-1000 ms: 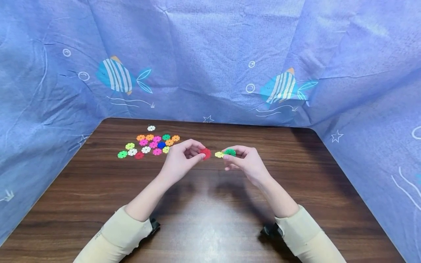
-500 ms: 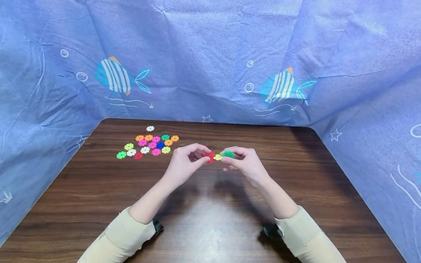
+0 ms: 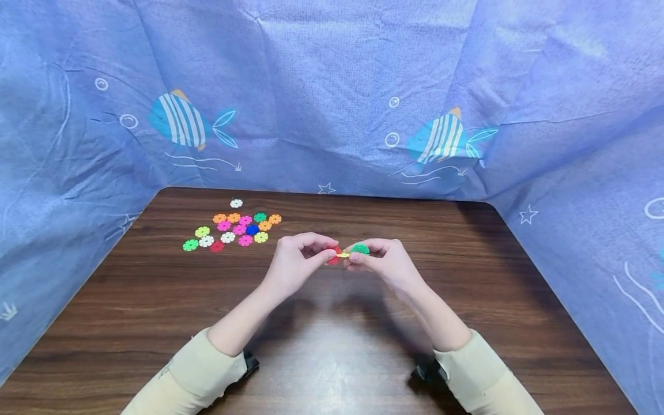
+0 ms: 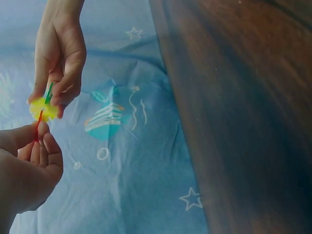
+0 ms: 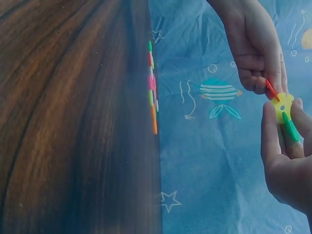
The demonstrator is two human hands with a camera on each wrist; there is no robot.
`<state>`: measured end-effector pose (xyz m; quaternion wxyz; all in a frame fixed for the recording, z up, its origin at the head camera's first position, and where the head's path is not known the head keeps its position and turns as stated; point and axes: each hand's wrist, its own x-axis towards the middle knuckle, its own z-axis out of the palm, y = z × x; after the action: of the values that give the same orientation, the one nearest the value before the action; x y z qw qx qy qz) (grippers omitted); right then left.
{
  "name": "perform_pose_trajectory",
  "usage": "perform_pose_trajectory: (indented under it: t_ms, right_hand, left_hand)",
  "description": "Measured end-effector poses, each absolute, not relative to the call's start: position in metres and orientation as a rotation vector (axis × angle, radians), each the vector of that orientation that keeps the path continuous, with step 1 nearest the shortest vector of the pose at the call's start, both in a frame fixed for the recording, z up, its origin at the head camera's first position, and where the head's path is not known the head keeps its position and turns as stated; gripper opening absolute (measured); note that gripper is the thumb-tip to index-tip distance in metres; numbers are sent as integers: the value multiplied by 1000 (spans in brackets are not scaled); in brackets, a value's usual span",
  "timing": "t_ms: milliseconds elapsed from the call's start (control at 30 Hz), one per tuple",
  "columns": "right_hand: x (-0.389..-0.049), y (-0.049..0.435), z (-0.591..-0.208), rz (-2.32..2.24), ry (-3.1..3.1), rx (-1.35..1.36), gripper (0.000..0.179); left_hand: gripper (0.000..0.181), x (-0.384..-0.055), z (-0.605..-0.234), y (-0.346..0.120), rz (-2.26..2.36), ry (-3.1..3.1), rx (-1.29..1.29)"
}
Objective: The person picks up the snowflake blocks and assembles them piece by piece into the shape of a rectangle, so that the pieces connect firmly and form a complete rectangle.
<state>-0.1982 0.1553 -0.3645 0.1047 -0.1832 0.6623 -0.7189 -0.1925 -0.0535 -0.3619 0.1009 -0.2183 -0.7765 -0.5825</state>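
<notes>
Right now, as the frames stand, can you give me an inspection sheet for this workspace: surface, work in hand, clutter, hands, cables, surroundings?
Surface: table with dark wood grain and a bright glare patch near the person.
Work in hand: red disc and green disc, each set crosswise to the yellow disc between them; how firmly they are joined cannot be told.
Clutter: loose discs in mixed colours toward the far left.
Hands: left hand pinches the red disc; right hand holds the yellow disc, with the green disc within its grip.
Cables: nothing seen.
Surroundings: blue cloth printed with striped fish, behind and at both sides.
</notes>
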Motion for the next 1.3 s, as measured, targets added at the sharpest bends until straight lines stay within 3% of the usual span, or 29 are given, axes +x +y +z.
perform_pose_trajectory:
  t_ms: [400, 767, 1067, 1300]
  right_hand:
    - [-197, 166, -359, -1998, 2027, -556, 29]
    - [-206, 188, -351, -1923, 2125, -458, 30]
    - [-212, 192, -354, -1860, 2162, -461, 34]
    - [-215, 192, -359, -1796, 2234, -534, 31]
  left_hand:
    - [22, -201, -353, -70, -1535, -2489, -658]
    - [27, -236, -338, -132, -1297, -2682, -616]
    - [44, -285, -367, -186, -1154, -2891, -685]
    - [43, -309, -395, -210, -1159, -2987, -679]
